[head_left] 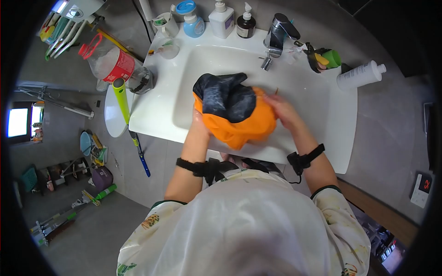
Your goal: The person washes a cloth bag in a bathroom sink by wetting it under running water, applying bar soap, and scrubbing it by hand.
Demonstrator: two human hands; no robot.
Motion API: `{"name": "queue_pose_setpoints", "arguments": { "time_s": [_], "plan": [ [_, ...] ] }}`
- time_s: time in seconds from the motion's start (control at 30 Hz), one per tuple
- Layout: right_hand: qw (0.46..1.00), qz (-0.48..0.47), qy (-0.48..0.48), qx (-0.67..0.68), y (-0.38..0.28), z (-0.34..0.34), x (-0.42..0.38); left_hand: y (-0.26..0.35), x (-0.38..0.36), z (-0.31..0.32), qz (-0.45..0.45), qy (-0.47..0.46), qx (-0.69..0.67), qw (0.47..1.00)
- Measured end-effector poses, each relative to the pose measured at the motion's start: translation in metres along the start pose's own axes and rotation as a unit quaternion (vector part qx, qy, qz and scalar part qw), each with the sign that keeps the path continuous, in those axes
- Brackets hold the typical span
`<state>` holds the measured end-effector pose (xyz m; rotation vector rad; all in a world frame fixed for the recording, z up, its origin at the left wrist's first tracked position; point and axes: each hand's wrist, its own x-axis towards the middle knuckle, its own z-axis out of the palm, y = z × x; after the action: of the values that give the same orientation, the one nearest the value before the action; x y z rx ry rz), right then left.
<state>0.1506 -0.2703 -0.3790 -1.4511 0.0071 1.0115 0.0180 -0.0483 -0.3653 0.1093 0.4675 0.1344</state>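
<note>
A bunched orange and black fabric item [246,129] is held up over the front of the white sink [317,119]. Its black part, wet-looking and creased, faces up, and the orange part hangs below and around it. My left hand [200,122] grips the left edge, with most of its fingers hidden behind the fabric. On the opposite edge, my right hand [282,110] is closed on the orange part, its fingertips partly covered. The lower orange edge is slightly blurred.
Behind the basin stand a faucet [277,34], a blue foam bottle [193,23], a white pump bottle [221,20] and a dark pump bottle [246,25]. A large plastic bottle [115,66] and a green-handled tool [121,99] are left. A white bottle [361,75] lies right.
</note>
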Motion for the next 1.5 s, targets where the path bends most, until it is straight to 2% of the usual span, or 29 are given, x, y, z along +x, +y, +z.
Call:
{"name": "queue_pose_setpoints", "arguments": {
  "time_s": [0.07,0.13,0.17,0.23,0.27,0.33,0.37,0.43,0.5,0.53,0.57,0.6,0.63,0.73,0.8,0.83,0.9,0.97,1.03,1.1,1.13,1.17,1.2,1.27,1.3,1.33,1.37,1.43,1.5],
  "plan": [
    [0.998,-0.003,0.045,-0.043,-0.018,-0.032,-0.001,0.017,-0.014,0.005,-0.037,0.049,0.066,0.996],
    [0.986,-0.040,0.005,0.160,-0.031,-0.056,-0.003,0.024,-0.023,0.009,-0.063,0.107,0.151,0.981],
    [0.986,-0.041,0.005,0.160,-0.033,-0.057,-0.005,0.027,-0.027,0.013,-0.062,0.106,0.152,0.981],
    [0.993,0.023,0.038,0.108,-0.038,-0.057,-0.011,0.036,-0.039,0.027,-0.061,0.048,0.148,0.986],
    [0.993,0.022,0.039,0.108,-0.041,-0.054,-0.014,0.045,-0.045,0.033,-0.052,-0.038,0.119,0.991],
    [0.981,0.027,0.057,0.182,-0.046,-0.045,-0.018,0.050,-0.045,0.039,-0.030,-0.136,0.101,0.985],
    [0.982,0.027,0.053,0.180,-0.046,-0.044,-0.015,0.049,-0.041,0.033,-0.006,-0.186,0.086,0.979],
    [0.974,0.087,0.033,0.208,-0.043,-0.045,0.001,0.033,-0.016,-0.019,-0.004,-0.197,0.027,0.980],
    [0.964,0.085,0.060,0.245,-0.020,-0.061,0.036,0.012,0.005,-0.044,-0.047,-0.142,-0.093,0.984],
    [0.951,0.087,0.096,0.282,-0.007,-0.071,0.046,0.002,0.001,-0.033,-0.054,-0.142,-0.092,0.984],
    [0.949,0.089,0.104,0.283,0.001,-0.076,0.045,-0.012,-0.014,-0.016,-0.042,-0.087,-0.043,0.994],
    [0.941,0.062,0.181,0.279,0.005,-0.080,0.044,-0.021,-0.025,-0.006,-0.028,-0.032,0.005,0.999],
    [0.928,0.031,0.252,0.272,0.008,-0.083,0.045,-0.022,-0.029,-0.002,-0.028,-0.034,0.002,0.999],
    [0.922,-0.031,0.301,0.240,0.035,-0.111,0.062,-0.005,-0.039,0.003,-0.079,-0.041,0.004,0.996],
    [0.926,-0.011,0.310,0.214,0.029,-0.131,0.063,0.008,-0.045,0.005,-0.010,0.028,0.247,0.969],
    [0.928,0.007,0.322,0.187,0.024,-0.138,0.061,0.018,-0.052,0.011,-0.012,0.028,0.247,0.968],
    [0.923,0.001,0.327,0.204,-0.009,-0.130,0.033,0.049,-0.071,0.024,0.067,0.052,0.385,0.919],
    [0.918,-0.007,0.328,0.222,-0.019,-0.133,0.029,0.081,-0.087,0.033,0.010,-0.144,0.134,0.980],
    [0.922,-0.030,0.274,0.272,-0.014,-0.150,0.039,0.068,-0.082,0.029,0.039,-0.107,0.106,0.988],
    [0.928,-0.030,0.273,0.253,0.005,-0.162,0.063,0.053,-0.041,-0.027,-0.047,0.035,0.102,0.993],
    [0.943,-0.088,0.322,-0.006,0.038,-0.188,0.100,0.033,-0.026,-0.047,-0.077,0.004,0.074,0.994],
    [0.924,-0.104,0.361,-0.066,0.025,-0.149,0.079,0.013,-0.016,-0.057,-0.109,-0.026,0.046,0.993],
    [0.899,-0.115,0.402,-0.126,0.008,-0.105,0.054,-0.003,-0.014,-0.055,-0.129,-0.026,0.044,0.990],
    [0.783,-0.289,0.402,-0.375,0.019,-0.057,0.036,-0.033,-0.016,-0.045,-0.160,-0.025,0.038,0.986],
    [0.829,-0.307,0.326,-0.337,0.014,-0.015,0.014,-0.044,-0.020,-0.031,-0.172,-0.019,0.048,0.984],
    [0.829,-0.340,0.284,-0.341,0.016,0.032,-0.004,-0.055,-0.021,-0.021,-0.182,-0.013,0.059,0.981],
    [0.895,-0.296,0.166,-0.289,0.020,0.073,-0.022,-0.065,-0.016,-0.018,-0.184,-0.014,0.059,0.981],
    [0.846,-0.387,0.203,-0.304,0.047,0.120,-0.030,-0.080,-0.009,-0.013,-0.037,0.039,0.189,0.981],
    [0.822,-0.384,0.171,-0.383,0.041,0.095,0.001,-0.082,-0.017,0.004,-0.037,0.042,0.185,0.981]
  ]
}}
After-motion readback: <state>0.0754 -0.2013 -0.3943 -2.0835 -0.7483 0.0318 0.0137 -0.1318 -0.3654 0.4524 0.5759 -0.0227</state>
